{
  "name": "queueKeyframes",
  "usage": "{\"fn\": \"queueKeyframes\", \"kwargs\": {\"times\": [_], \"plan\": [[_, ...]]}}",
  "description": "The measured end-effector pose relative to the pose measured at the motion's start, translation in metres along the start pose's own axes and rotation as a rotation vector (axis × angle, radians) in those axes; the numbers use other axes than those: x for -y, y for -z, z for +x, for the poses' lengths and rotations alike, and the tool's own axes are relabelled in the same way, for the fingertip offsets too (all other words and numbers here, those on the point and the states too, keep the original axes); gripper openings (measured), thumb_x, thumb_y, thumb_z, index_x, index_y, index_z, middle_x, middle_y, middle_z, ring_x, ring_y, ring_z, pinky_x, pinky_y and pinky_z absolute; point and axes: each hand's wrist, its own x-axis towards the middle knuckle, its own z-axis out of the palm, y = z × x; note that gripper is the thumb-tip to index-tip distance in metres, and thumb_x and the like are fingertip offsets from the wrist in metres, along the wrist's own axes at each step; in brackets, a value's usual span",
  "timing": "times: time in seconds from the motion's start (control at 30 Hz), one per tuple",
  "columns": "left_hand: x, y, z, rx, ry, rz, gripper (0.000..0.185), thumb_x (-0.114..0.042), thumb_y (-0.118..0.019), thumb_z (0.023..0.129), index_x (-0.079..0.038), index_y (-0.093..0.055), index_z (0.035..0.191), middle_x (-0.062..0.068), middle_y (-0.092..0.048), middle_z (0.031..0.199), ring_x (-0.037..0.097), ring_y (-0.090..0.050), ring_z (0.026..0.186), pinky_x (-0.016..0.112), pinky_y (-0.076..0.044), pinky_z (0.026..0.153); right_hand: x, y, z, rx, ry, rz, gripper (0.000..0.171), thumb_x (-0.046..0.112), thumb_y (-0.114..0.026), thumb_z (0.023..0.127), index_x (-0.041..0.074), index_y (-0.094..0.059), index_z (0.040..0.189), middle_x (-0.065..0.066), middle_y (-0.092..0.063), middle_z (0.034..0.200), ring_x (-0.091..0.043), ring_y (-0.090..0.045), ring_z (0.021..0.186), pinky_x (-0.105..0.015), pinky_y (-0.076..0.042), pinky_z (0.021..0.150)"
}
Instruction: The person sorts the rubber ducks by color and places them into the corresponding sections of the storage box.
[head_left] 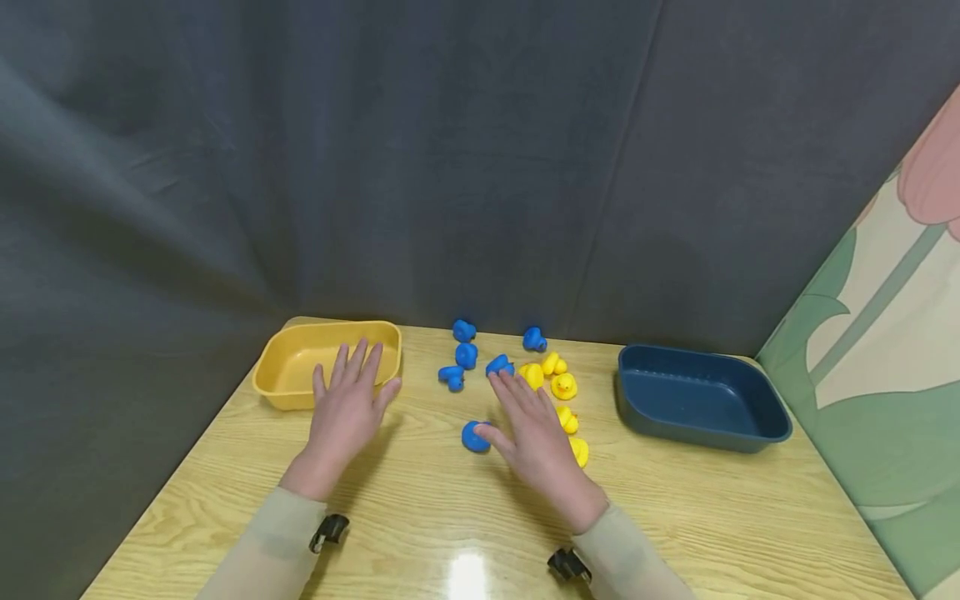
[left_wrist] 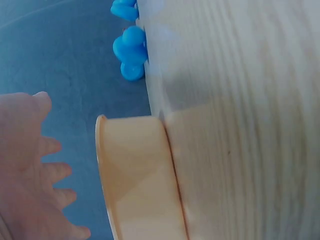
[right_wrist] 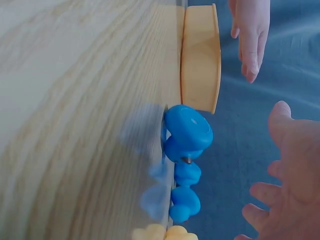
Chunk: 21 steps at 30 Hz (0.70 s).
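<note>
My left hand (head_left: 347, 417) hovers with spread fingers in front of the yellow bin (head_left: 288, 398) and holds nothing. Above the middle of the table, my right hand (head_left: 536, 437) is stretched flat, also holding nothing. Close to its thumb lies a blue rubber duck (head_left: 474, 437); another blue duck (head_left: 498, 364) is just past its fingertips. Several yellow rubber ducks (head_left: 564, 386) lie to the right of that hand, some partly hidden by it. More blue ducks (head_left: 466, 356) are scattered toward the back. In the right wrist view, a blue duck (right_wrist: 187, 127) lies tipped over.
A dark blue bin (head_left: 705, 433) stands on the right of the wooden table (head_left: 420, 517). Behind the table hangs a dark grey curtain (head_left: 480, 167), and a flower-patterned cloth (head_left: 885, 350) borders the right side.
</note>
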Motion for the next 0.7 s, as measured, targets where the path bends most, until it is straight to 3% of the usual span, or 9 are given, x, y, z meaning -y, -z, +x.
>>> {"fn": "queueKeyframes", "kwargs": {"times": [0.33, 0.7], "plan": [[0.021, 0.012, 0.005, -0.021, 0.074, -0.055, 0.072, -0.046, -0.051, 0.118, -0.006, -0.031, 0.174, 0.024, -0.024, 0.179, 0.047, -0.006, 0.168, 0.08, 0.001, 0.125, 0.003, -0.005, 0.001, 0.06, 0.004, 0.113, 0.085, 0.043, -0.072, 0.107, 0.011, -0.032, 0.175, -0.01, -0.03, 0.18, -0.037, -0.026, 0.166, -0.06, -0.021, 0.133], [0.042, 0.017, 0.008, -0.058, 0.124, -0.086, 0.073, -0.051, -0.047, 0.118, -0.005, -0.033, 0.173, 0.026, -0.027, 0.178, 0.051, -0.012, 0.166, 0.084, -0.004, 0.122, 0.0, -0.013, 0.0, 0.14, -0.039, 0.241, 0.072, 0.035, -0.068, 0.111, 0.01, -0.038, 0.173, -0.009, -0.038, 0.177, -0.034, -0.033, 0.163, -0.058, -0.031, 0.13]]}}
